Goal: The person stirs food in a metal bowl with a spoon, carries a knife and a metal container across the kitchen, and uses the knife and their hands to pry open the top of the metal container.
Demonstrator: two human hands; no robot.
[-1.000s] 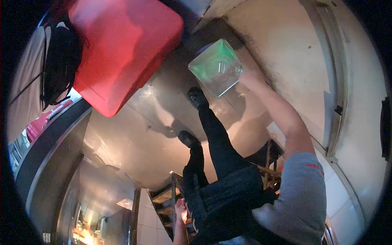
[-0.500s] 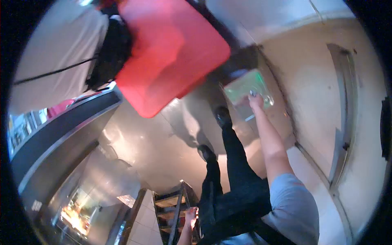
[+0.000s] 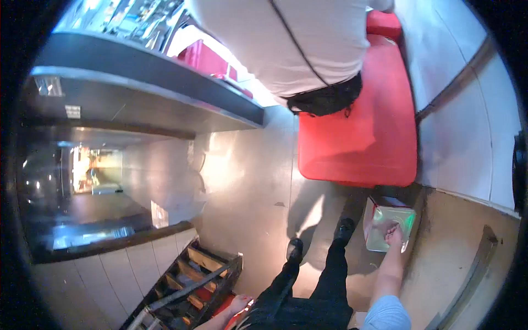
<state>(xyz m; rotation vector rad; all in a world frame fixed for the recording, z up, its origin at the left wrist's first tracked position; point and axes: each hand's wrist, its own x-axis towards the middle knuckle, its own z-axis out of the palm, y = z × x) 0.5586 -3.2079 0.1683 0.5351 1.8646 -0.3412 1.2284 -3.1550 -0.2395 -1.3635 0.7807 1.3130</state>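
Observation:
My right hand (image 3: 394, 235) is closed in a fist over a pale, see-through square container (image 3: 379, 236) with a greenish inside. It seems to grip the container from above; a handle cannot be made out. Low in the view, my left hand (image 3: 240, 303) hangs beside my dark trousers with its fingers curled. A bright edge and something red show near it, but what it holds, if anything, is unclear.
Ahead stands a large red bin or chest (image 3: 357, 151), with a person in a white shirt (image 3: 297, 49) leaning over it. A dark-edged counter (image 3: 148, 82) runs along the left. Wooden-stepped black stairs or shelving (image 3: 192, 280) stand lower left. A beige wall (image 3: 456, 242) borders the right.
My view has turned left, so the red bin and the person now appear further right. The container and my right hand appear lower and to the right, still together.

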